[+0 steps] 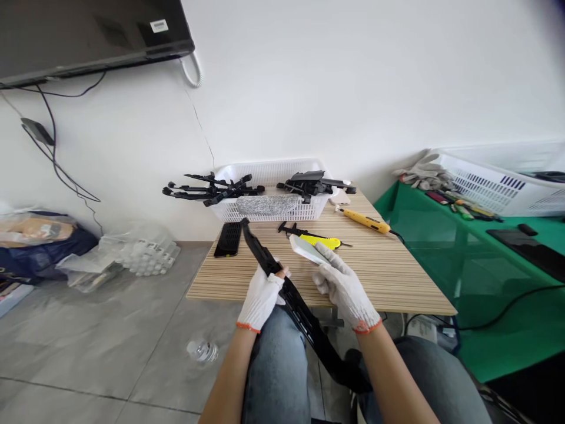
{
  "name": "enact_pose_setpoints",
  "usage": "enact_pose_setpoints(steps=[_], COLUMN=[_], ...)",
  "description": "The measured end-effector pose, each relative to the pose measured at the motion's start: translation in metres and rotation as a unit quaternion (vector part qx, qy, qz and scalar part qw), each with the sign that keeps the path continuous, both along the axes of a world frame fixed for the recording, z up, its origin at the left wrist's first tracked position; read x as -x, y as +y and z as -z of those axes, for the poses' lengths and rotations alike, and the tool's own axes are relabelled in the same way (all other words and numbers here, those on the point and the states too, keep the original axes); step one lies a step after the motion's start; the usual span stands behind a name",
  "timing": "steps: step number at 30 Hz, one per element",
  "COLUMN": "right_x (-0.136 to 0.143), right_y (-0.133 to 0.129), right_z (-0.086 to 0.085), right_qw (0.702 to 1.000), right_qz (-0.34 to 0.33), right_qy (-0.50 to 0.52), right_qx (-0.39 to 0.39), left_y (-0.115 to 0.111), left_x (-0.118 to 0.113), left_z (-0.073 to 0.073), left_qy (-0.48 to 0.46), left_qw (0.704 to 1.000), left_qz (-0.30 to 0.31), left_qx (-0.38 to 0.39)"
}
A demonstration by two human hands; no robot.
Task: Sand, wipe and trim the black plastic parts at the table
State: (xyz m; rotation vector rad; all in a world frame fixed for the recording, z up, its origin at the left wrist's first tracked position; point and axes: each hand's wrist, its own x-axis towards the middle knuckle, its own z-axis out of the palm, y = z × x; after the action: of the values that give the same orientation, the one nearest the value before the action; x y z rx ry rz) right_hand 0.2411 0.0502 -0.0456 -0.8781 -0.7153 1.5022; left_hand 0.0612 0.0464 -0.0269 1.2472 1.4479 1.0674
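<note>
My left hand (261, 299), in a white knit glove with an orange cuff edge, is closed around a long black plastic part (304, 315). The part slants from above the table's front edge down between my knees. In my gloved right hand (346, 290), a flat whitish piece with a slanted end (306, 249) is pinched between thumb and fingers, apart from the black part. Just beyond it on the table lie a yellow-handled cutter (324, 241) and a black caliper (293, 230). Farther right is a yellow pen-shaped tool (366, 221) with a cord.
A white plastic basket (273, 171) at the table's (397, 282) back holds several black parts, some jutting past its rim. A black phone (228, 239) lies at left. On the right, a green-covered table (415, 218) bears another white basket (485, 185). A clear bottle (203, 351) is on the floor.
</note>
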Motion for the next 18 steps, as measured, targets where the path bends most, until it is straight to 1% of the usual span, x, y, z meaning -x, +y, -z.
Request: enact_pose_setpoints(steps=[1, 3, 5, 7, 8, 11, 12, 13, 15, 18], right_x=[0.000, 0.001, 0.001, 0.001, 0.000, -0.001, -0.001, -0.001, 0.002, 0.008], right_y=[-0.001, -0.003, -0.005, -0.007, -0.008, -0.009, -0.007, -0.005, 0.004, 0.024], right_z=[-0.002, -0.004, -0.007, -0.009, -0.011, -0.016, -0.018, -0.019, -0.019, -0.017], right_qw=[1.000, 0.999, 0.995, 0.985, 0.975, 0.926, 0.911, 0.902, 0.896, 0.906], right_qz=[0.004, 0.000, -0.021, -0.062, -0.092, -0.195, -0.218, -0.228, -0.216, -0.158], right_qy=[-0.008, -0.040, -0.090, -0.160, -0.203, -0.321, -0.347, -0.365, -0.385, -0.391], right_qx=[0.007, 0.021, 0.025, 0.015, 0.006, -0.033, -0.040, -0.042, -0.040, -0.033], left_y=[0.003, 0.008, 0.011, 0.010, 0.009, 0.003, 0.002, 0.001, 0.003, 0.008], left_x=[0.000, 0.000, 0.001, 0.004, 0.006, 0.011, 0.012, 0.013, 0.015, 0.019], left_z=[0.002, 0.005, 0.006, 0.007, 0.007, 0.006, 0.006, 0.005, 0.005, 0.005], left_qy=[-0.062, -0.180, -0.245, -0.254, -0.249, -0.251, -0.267, -0.291, -0.353, -0.442], left_qw=[0.998, 0.980, 0.964, 0.961, 0.963, 0.965, 0.961, 0.954, 0.934, 0.896], left_qz=[-0.023, -0.061, -0.085, -0.095, -0.094, -0.082, -0.077, -0.070, -0.055, -0.029], left_qx=[0.022, 0.056, 0.064, 0.045, 0.032, 0.006, 0.006, 0.008, 0.012, 0.041])
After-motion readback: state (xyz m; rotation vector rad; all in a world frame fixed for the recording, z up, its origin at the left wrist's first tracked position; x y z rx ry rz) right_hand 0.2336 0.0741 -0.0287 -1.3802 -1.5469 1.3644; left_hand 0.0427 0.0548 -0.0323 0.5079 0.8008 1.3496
